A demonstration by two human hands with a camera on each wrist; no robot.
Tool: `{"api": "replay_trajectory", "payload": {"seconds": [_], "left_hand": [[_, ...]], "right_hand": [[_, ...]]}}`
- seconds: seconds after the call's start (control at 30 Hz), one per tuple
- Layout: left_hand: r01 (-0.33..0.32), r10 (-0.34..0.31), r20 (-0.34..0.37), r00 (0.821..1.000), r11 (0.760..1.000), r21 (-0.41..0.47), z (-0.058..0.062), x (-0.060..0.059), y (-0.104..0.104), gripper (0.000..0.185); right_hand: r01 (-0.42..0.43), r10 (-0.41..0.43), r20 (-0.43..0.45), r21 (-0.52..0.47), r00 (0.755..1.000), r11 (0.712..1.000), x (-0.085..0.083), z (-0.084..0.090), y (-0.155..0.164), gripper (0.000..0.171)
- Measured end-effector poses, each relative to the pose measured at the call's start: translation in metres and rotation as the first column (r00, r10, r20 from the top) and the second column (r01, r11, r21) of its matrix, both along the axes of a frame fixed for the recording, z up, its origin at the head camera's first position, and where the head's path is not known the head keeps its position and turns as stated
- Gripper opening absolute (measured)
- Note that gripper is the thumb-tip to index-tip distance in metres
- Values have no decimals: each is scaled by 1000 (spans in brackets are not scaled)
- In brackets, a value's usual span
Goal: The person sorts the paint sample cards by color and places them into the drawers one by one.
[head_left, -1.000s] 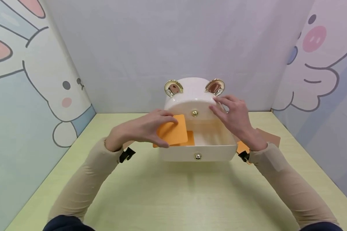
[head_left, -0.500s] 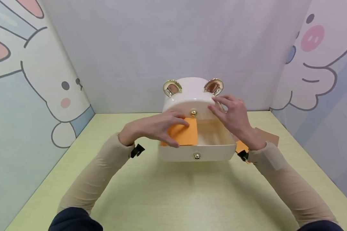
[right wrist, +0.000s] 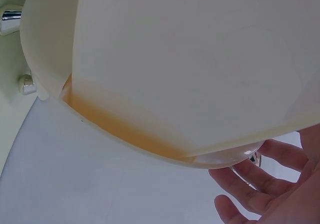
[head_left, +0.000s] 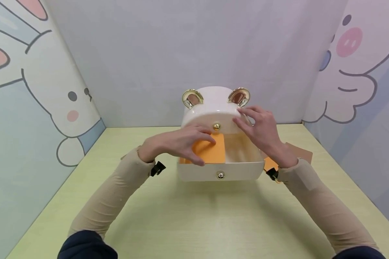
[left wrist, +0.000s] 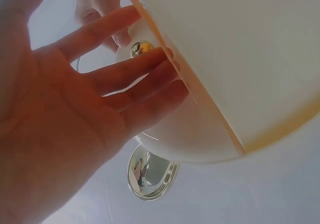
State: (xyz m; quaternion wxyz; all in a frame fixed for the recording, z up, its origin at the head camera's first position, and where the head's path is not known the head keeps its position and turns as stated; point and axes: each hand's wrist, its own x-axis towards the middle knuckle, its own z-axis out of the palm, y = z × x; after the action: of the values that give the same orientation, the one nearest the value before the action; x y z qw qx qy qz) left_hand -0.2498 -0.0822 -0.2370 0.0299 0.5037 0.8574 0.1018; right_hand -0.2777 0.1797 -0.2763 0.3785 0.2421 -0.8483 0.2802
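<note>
A white bear-eared storage box stands at the back of the table, its lower drawer pulled out. In that drawer lies a flat orange square, perhaps a notebook or card. My left hand spans the square with curved thumb and index finger. In the left wrist view, the left hand's fingers reach over the drawer wall, and their tips are hidden. My right hand touches the box's upper right edge with its fingertips. Relaxed right fingers show at that edge in the right wrist view.
Right of the box, partly behind my right wrist, lie a brown flat piece and another orange piece. Gold ears stick up from the box top. Printed walls enclose the pale table.
My left hand has moved right and carried the orange square from a tilt above the drawer's left side down into the drawer. My right hand keeps its place on the box.
</note>
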Motion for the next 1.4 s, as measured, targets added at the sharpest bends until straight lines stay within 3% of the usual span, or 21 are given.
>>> {"api": "replay_trajectory", "payload": {"seconds": [0.33, 0.4, 0.47, 0.53, 0.6, 0.67, 0.73, 0.8, 0.9, 1.0, 1.1, 1.17, 1.23, 1.33, 1.4], "left_hand": [[8, -8, 7, 1000, 1000, -6, 0, -4, 2, 59], [14, -14, -1, 1000, 999, 33, -1, -5, 0, 58], [21, -19, -17, 1000, 991, 129, -2, -6, -2, 51], [23, -7, -58, 998, 961, 275, -3, -8, -4, 41], [20, 35, -119, 992, 901, 432, -3, -11, -5, 29], [15, 108, -195, 975, 841, 541, -4, -14, -6, 24], [-12, 191, -241, 951, 806, 592, -5, -19, -5, 26], [-57, 260, -261, 929, 802, 595, -7, -24, -5, 31], [-127, 322, -264, 909, 818, 560, -12, -31, -5, 36], [-152, 339, -260, 904, 824, 545, -17, -36, -6, 34], [-138, 332, -264, 905, 818, 558, -21, -39, -7, 30], [-126, 329, -270, 905, 812, 570, -22, -40, -7, 29], [-120, 329, -272, 904, 807, 578, -23, -41, -8, 29], [-118, 333, -272, 903, 801, 587, -24, -41, -8, 29], [-121, 336, -271, 902, 798, 590, -24, -41, -8, 29]], "right_hand": [[5, -5, 6, -1, 1000, 1000, -1, -1, 0, 34], [5, -5, 1, -2, 1000, 1000, -2, -1, 0, 34], [4, -4, -3, -5, 1000, 1000, -2, -1, 0, 34], [4, -4, -5, -9, 1000, 1000, -2, -1, 0, 34], [4, -4, -3, -10, 1000, 1000, -2, -1, -1, 34], [3, -3, -1, -8, 1000, 1000, -2, -1, 0, 34], [-7, 7, 1, -7, 1000, 1000, -1, 0, 0, 33], [-24, 25, 11, -22, 1000, 999, -2, 1, 2, 32], [-24, 25, 28, -50, 999, 998, 0, 3, 8, 31], [20, -17, 65, -55, 998, 998, 5, 1, 21, 32], [83, -79, 141, -19, 987, 996, 9, -5, 39, 33], [119, -124, 238, 34, 963, 992, 11, -13, 52, 38], [144, -179, 366, 122, 913, 982, 11, -23, 66, 48], [131, -264, 545, 270, 796, 954, 10, -42, 86, 70], [95, -308, 609, 356, 731, 930, 10, -56, 98, 74]]}}
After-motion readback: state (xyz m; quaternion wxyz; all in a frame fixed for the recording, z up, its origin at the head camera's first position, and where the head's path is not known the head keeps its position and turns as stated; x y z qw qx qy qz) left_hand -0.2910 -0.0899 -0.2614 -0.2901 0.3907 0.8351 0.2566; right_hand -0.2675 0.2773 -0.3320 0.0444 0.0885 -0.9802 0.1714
